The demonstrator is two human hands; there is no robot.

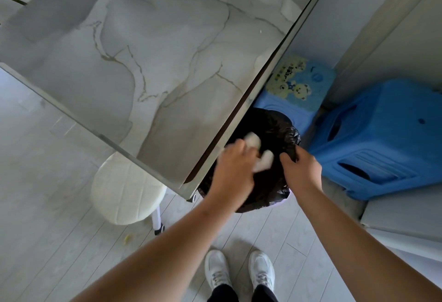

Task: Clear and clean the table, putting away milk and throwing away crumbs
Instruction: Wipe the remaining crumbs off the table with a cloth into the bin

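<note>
The bin stands partly under the table's right edge. A round stool sits under the table's near edge. A low stool stands just right of the table, and a second stool farther right.

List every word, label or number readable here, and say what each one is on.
"Bear": in the cartoon bear picture on the seat of the small blue stool.
Round white logo on the same seat: too blurred to read.
Tiny marks around the bears: too small to read.
No text shows on the table, bin bag, large blue stool or shoes.
</note>
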